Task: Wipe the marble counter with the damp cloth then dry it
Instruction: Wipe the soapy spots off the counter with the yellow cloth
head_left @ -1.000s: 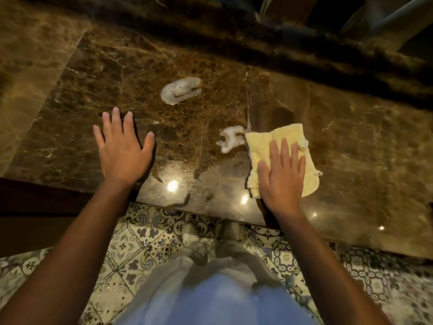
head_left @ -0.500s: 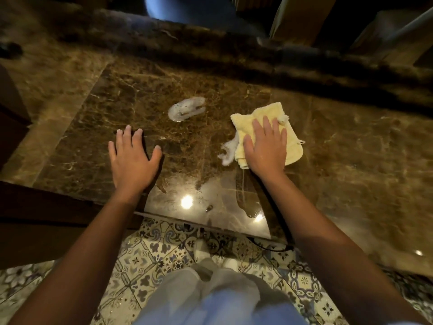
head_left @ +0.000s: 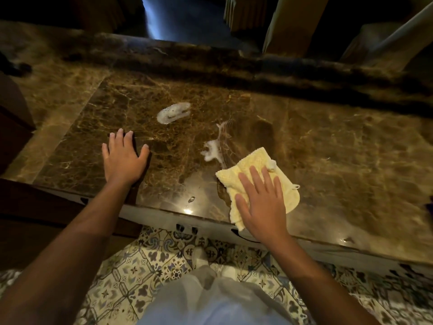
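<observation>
A pale yellow cloth (head_left: 236,175) lies on the brown marble counter (head_left: 339,148) near its front edge. My right hand (head_left: 262,205) presses flat on the cloth with straight, spread fingers. Left of it my left hand (head_left: 123,158) rests flat on the bare marble. A smear of white foam (head_left: 212,150) sits just beyond the cloth's far left corner, with thin streaks running away from it. A second oval patch of foam (head_left: 173,111) lies farther back, between the two hands.
A raised dark marble ledge (head_left: 210,59) runs along the counter's far side. Light glints on the wet front strip (head_left: 187,211). A patterned tile floor (head_left: 145,266) lies below the front edge. A dark wooden surface (head_left: 14,127) stands at the left.
My right hand has pulled the cloth back toward the front edge and to the right, leaving a foam smear and streaks uncovered. My left hand stays flat on the marble.
</observation>
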